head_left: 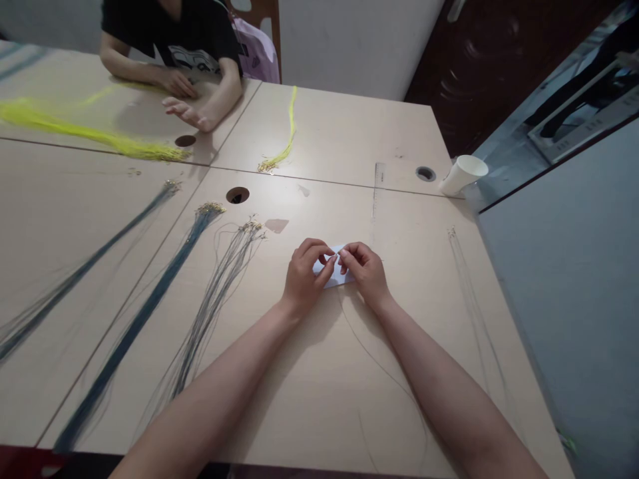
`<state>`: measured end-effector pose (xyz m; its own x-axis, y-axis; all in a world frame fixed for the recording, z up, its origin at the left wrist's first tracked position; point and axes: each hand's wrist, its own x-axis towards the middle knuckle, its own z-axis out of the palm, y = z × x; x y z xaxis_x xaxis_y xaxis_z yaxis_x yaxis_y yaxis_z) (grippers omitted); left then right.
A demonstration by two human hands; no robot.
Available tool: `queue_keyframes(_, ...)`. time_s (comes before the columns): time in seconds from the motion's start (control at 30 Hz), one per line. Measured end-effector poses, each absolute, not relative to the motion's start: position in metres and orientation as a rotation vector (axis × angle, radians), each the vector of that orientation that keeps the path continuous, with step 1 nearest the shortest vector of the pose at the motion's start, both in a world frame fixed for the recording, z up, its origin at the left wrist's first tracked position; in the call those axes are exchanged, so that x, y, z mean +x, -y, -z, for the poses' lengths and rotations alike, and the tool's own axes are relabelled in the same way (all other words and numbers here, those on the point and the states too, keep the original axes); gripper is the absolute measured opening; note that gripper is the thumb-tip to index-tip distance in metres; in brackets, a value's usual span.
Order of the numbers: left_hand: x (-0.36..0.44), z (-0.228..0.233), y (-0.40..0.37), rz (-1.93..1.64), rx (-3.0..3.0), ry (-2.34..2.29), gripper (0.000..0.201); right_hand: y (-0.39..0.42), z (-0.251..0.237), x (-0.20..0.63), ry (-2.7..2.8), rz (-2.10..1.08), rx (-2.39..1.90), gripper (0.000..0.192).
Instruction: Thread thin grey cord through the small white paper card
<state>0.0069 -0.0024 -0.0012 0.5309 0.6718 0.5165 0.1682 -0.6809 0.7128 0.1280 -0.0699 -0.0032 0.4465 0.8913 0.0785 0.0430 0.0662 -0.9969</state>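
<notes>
My left hand [305, 269] and my right hand [365, 267] meet over a small white paper [335, 276] on the table. The fingertips of both are pinched together around a tiny piece at the end of a thin line; its shape is too small to make out. A thin dark line [369, 348] trails from below my hands toward the table's front edge, beside my right forearm. Left of my left hand lies a loose bundle of grey lines [214, 299] with small gold hook-like ends [252, 227].
Dark blue line bundles [144, 319] lie further left, yellow bundles [284, 143] at the back. A clear ruler [377, 193], a white cup [463, 174] and a few lines [472, 299] are on the right. Across the table sits a person [174, 53], forearms on it.
</notes>
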Motion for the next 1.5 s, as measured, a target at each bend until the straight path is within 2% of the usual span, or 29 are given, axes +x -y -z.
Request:
queue_keyframes(0.97,0.0063,-0.0009,0.0034,-1.107,2.296,-0.765,0.006,0.0694,0.0071,0.1291,0.951,-0.782,-1.365,0.013)
queue_keyframes(1.5,0.0075,0.0008,-0.0002,-0.879,2.037,-0.645,0.015,0.0694,0.0027,0.1299,0.999,-0.774,-1.340,0.011)
